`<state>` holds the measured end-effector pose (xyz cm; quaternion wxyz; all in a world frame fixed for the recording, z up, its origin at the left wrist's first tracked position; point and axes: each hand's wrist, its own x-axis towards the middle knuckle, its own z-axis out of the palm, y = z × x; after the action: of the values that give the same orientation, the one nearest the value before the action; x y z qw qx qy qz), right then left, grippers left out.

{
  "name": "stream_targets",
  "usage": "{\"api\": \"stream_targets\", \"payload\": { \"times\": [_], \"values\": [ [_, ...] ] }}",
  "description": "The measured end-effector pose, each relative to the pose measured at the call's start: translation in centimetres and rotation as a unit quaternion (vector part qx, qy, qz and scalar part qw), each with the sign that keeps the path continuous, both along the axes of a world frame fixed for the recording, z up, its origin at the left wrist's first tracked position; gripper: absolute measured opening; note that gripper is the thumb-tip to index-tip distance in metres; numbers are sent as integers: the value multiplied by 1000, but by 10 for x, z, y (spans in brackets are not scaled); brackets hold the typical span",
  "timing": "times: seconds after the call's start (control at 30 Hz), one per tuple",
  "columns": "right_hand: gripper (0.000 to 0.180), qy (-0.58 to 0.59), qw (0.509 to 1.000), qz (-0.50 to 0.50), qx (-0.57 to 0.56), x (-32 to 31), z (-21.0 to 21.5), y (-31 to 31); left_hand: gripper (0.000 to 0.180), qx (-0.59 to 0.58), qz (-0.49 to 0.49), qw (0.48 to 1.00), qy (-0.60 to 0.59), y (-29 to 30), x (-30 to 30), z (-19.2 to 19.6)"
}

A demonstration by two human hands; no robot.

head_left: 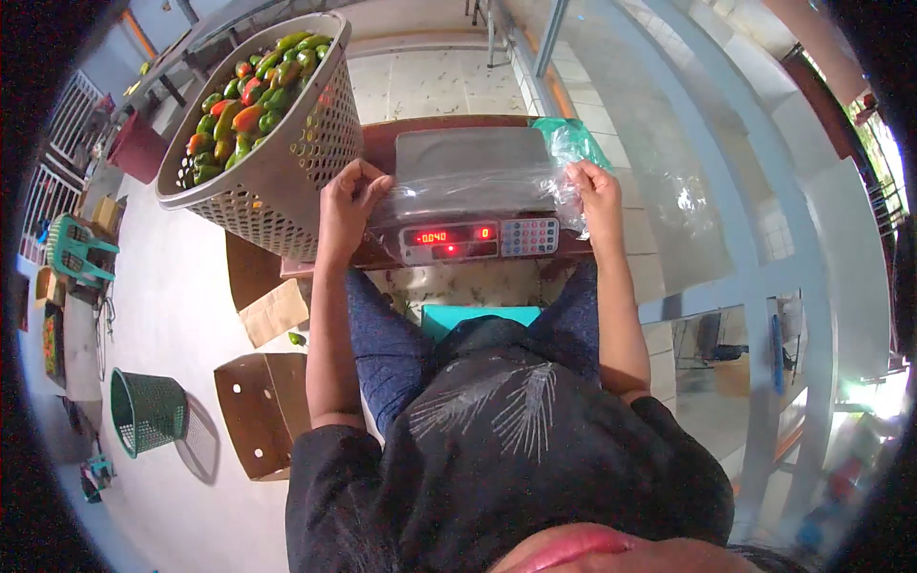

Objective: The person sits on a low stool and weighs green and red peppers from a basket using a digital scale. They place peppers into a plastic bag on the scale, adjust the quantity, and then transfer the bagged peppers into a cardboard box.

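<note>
My black shirt [497,435] lies nearest; beyond it, my left hand [350,199] and right hand [598,194] pinch clear plastic film [468,195], its long axis crosswise over the scale [468,153].

The clear plastic [468,198] has blurred edges, and the basket [287,181] hides part of the table [380,143]

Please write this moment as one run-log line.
left hand: pinching clear plastic | right hand: pinching same plastic | beneath: scale, display lit | left side: peppers in basket
</note>
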<state>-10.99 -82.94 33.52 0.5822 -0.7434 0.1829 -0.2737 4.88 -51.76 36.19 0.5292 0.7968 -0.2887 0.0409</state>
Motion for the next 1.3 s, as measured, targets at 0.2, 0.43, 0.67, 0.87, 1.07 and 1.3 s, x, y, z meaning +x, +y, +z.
{"api": "stream_targets", "payload": {
  "times": [0.2, 0.43, 0.67, 0.87, 1.07, 1.3],
  "values": [
    [17, -28, 995, 5, -94, 9, -2, -10, 21, 29, 7, 999, -20, 24, 4, -16],
    [39, -22, 987, 92, 128, 22, 6, 40, 34, 231, 132, 963, -49, 23, 1, -30],
    [33, 13, 970, 206, 133, 42, 20, 78, 58, 30, -204, 973, -102, -46, -61, 17],
    [31, 11, 949, 188, 254, 23, 45, 71, 14, -230, -160, 942, 184, -69, -66, -5],
    [28, -23, 944, 183, 272, 20, 55, 80, 18, -255, -173, 939, 150, -91, -75, -4],
    [25, 4, 970, 139, 201, 22, 37, 55, 19, -217, -104, 955, 175, -85, -69, -4]
  ]
}}
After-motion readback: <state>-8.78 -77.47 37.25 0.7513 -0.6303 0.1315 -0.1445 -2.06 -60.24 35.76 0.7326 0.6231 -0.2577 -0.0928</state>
